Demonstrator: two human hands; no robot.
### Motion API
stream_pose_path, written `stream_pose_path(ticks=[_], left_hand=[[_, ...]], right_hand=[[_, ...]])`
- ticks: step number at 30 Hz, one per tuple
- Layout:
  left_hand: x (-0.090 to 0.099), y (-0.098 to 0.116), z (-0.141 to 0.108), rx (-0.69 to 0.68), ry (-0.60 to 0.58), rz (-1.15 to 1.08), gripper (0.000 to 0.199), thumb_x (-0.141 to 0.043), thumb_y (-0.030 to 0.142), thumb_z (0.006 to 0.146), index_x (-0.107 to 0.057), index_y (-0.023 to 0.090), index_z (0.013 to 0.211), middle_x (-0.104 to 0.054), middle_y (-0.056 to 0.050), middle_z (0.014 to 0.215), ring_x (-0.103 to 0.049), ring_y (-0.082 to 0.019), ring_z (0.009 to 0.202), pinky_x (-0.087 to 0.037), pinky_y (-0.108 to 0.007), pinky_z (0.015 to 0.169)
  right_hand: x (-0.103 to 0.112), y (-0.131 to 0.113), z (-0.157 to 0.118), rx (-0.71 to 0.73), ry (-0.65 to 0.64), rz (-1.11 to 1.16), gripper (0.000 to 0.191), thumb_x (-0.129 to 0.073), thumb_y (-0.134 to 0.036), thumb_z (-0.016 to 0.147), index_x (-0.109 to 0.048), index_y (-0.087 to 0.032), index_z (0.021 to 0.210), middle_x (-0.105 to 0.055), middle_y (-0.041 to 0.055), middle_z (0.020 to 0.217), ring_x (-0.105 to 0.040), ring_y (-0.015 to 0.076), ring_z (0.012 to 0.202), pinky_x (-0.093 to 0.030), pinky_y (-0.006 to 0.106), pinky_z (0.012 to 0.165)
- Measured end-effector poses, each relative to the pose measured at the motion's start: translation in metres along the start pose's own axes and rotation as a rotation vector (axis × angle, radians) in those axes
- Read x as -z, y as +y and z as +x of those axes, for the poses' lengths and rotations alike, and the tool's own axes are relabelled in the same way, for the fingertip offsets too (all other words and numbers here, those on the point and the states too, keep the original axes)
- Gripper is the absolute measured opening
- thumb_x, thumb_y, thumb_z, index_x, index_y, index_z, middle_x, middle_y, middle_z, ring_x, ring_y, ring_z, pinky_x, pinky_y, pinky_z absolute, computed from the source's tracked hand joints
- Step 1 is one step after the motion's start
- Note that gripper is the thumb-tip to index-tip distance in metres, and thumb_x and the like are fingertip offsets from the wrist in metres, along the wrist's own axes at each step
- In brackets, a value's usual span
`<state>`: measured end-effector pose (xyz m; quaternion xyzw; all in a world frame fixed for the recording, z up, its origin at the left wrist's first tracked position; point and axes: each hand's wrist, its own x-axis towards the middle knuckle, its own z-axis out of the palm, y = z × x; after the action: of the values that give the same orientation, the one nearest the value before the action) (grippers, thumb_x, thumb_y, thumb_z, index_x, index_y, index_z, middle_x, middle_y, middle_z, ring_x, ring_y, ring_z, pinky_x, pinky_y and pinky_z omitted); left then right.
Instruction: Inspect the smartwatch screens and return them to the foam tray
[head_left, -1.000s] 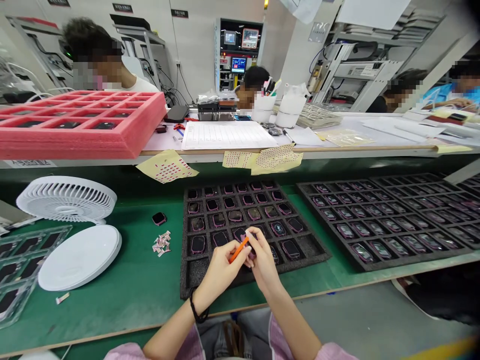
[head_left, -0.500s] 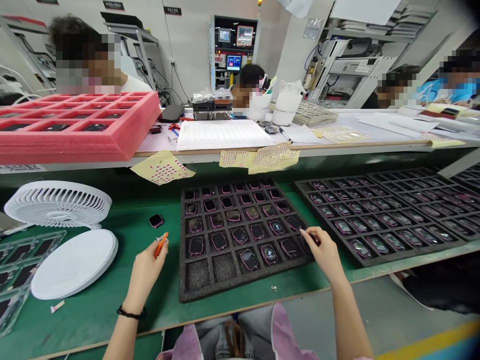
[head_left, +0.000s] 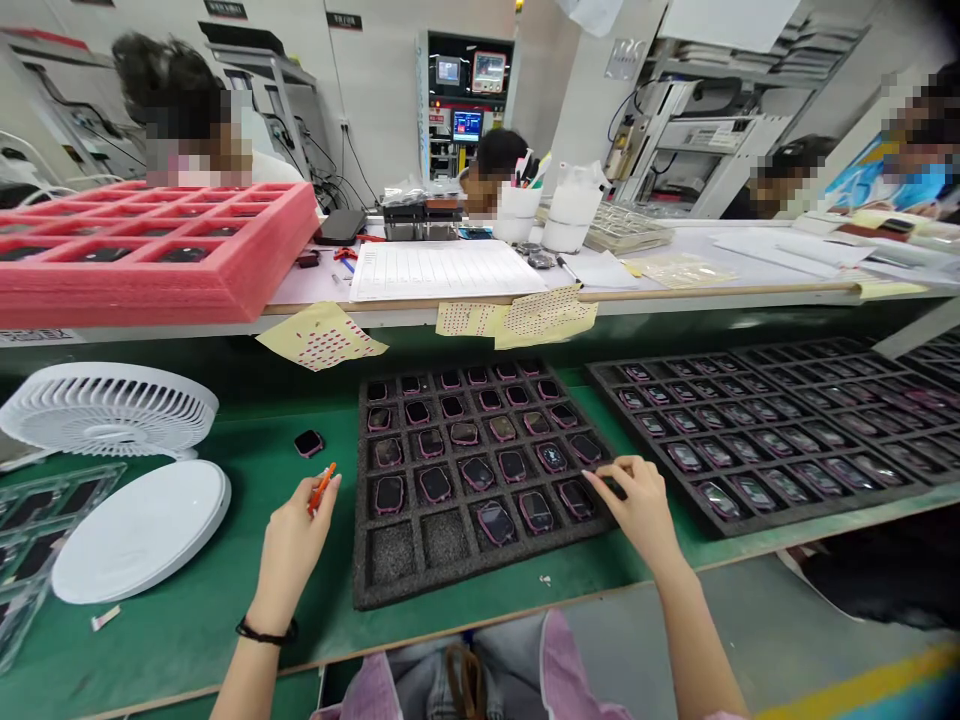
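My left hand (head_left: 298,530) is closed round a small orange tool (head_left: 322,488), left of a black foam tray (head_left: 361,560). Many dark watch faces with pinkish rims fill most of its compartments; two at the front left hold none. My right hand (head_left: 634,505) is over the tray's right edge, thumb and fingers bent near a dark watch (head_left: 576,500). Something dark shows under the fingers, too hidden to name. A single watch (head_left: 308,443) lies on the green mat behind my left hand.
A white fan (head_left: 112,410) with a round white base (head_left: 142,532) stands at left, beside clear plastic trays (head_left: 22,570). More foam trays (head_left: 709,515) of watches lie at right. A shelf edge (head_left: 405,310) bears a pink foam tray (head_left: 255,260). People sit beyond.
My right hand has moved slightly left and over the tray's edge. The lit face of a watch in the front row has gone dark. My left hand still holds the orange tool.
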<state>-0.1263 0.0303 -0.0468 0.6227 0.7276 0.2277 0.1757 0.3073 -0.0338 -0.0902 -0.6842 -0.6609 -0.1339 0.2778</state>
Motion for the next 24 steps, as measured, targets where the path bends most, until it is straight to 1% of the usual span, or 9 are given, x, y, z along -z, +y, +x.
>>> stream_pose_path(ticks=[3, 5, 7, 10, 12, 14, 17, 20, 24], left_hand=[[-0.003, 0.010, -0.003, -0.059, 0.008, -0.063, 0.041, -0.039, 0.056, 0.084, -0.059, 0.021, 0.088, -0.069, -0.007, 0.082, -0.063, -0.023, 0.066, -0.040, -0.027, 0.058], [-0.005, 0.018, -0.006, -0.127, -0.006, -0.122, 0.041, -0.040, 0.057, 0.084, -0.058, 0.020, 0.087, -0.068, -0.007, 0.083, -0.062, -0.022, 0.068, -0.040, -0.027, 0.059], [-0.008, 0.027, -0.011, -0.183, -0.075, -0.197, 0.041, -0.038, 0.056, 0.086, -0.058, 0.020, 0.089, -0.064, -0.004, 0.075, -0.058, -0.019, 0.062, -0.039, -0.026, 0.057], [-0.015, 0.046, -0.024, -0.241, -0.242, -0.337, 0.041, -0.034, 0.053, 0.091, -0.057, 0.019, 0.095, -0.049, 0.003, 0.059, -0.046, -0.014, 0.051, -0.033, -0.023, 0.052], [-0.022, 0.062, -0.035, -0.299, -0.378, -0.470, 0.040, -0.033, 0.050, 0.093, -0.057, 0.018, 0.095, -0.042, 0.004, 0.058, -0.041, -0.012, 0.053, -0.031, -0.022, 0.053], [-0.030, 0.080, -0.047, -0.348, -0.550, -0.614, 0.040, -0.034, 0.048, 0.094, -0.058, 0.016, 0.094, -0.039, 0.005, 0.058, -0.037, -0.010, 0.054, -0.030, -0.021, 0.054], [-0.042, 0.104, -0.062, -0.367, -0.758, -0.755, 0.040, -0.038, 0.048, 0.093, -0.060, 0.015, 0.091, -0.035, 0.006, 0.056, -0.031, -0.008, 0.051, -0.024, -0.020, 0.050], [-0.049, 0.119, -0.068, -0.362, -0.780, -0.808, 0.039, -0.039, 0.047, 0.094, -0.059, 0.014, 0.087, -0.034, 0.007, 0.054, -0.027, -0.008, 0.050, -0.021, -0.021, 0.048], [-0.051, 0.122, -0.067, -0.370, -0.726, -0.814, 0.040, -0.040, 0.046, 0.093, -0.057, 0.014, 0.076, -0.034, 0.007, 0.053, -0.026, -0.007, 0.048, -0.021, -0.021, 0.047]], right_hand=[[-0.001, -0.014, -0.007, 0.048, -0.072, -0.056, 0.054, -0.031, -0.061, 0.093, -0.062, -0.019, 0.079, -0.056, 0.0078, 0.077, -0.050, 0.0228, 0.073, -0.034, 0.033, 0.064], [-0.003, -0.021, -0.011, 0.022, -0.100, 0.013, 0.056, -0.030, -0.066, 0.090, -0.058, -0.019, 0.078, -0.057, 0.0078, 0.077, -0.051, 0.0229, 0.073, -0.036, 0.033, 0.064], [-0.005, -0.026, -0.012, -0.056, -0.126, 0.157, 0.052, -0.036, -0.068, 0.087, -0.052, -0.021, 0.073, -0.055, 0.0056, 0.073, -0.051, 0.0213, 0.070, -0.038, 0.033, 0.064], [0.001, -0.041, -0.008, -0.234, -0.176, 0.469, 0.041, -0.052, -0.062, 0.084, -0.047, -0.022, 0.077, -0.052, 0.0000, 0.066, -0.049, 0.0168, 0.061, -0.041, 0.031, 0.061], [0.008, -0.059, -0.003, -0.375, -0.165, 0.727, 0.036, -0.058, -0.055, 0.083, -0.048, -0.022, 0.094, -0.056, -0.0012, 0.068, -0.050, 0.0147, 0.058, -0.041, 0.028, 0.057], [0.015, -0.084, 0.004, -0.513, -0.125, 1.020, 0.042, -0.060, -0.051, 0.083, -0.046, -0.023, 0.110, -0.059, -0.0009, 0.072, -0.051, 0.0135, 0.057, -0.039, 0.024, 0.049], [0.018, -0.123, 0.015, -0.643, -0.191, 1.427, 0.037, -0.063, -0.050, 0.081, -0.050, -0.023, 0.103, -0.056, -0.0040, 0.065, -0.045, 0.0086, 0.044, -0.030, 0.019, 0.038], [0.014, -0.151, 0.024, -0.734, -0.269, 1.677, 0.034, -0.069, -0.047, 0.076, -0.049, -0.023, 0.091, -0.051, -0.0079, 0.056, -0.038, 0.0044, 0.035, -0.024, 0.015, 0.033], [0.010, -0.169, 0.028, -0.772, -0.311, 1.829, 0.035, -0.072, -0.046, 0.074, -0.047, -0.022, 0.083, -0.047, -0.0107, 0.051, -0.030, 0.0011, 0.029, -0.024, 0.013, 0.030]])
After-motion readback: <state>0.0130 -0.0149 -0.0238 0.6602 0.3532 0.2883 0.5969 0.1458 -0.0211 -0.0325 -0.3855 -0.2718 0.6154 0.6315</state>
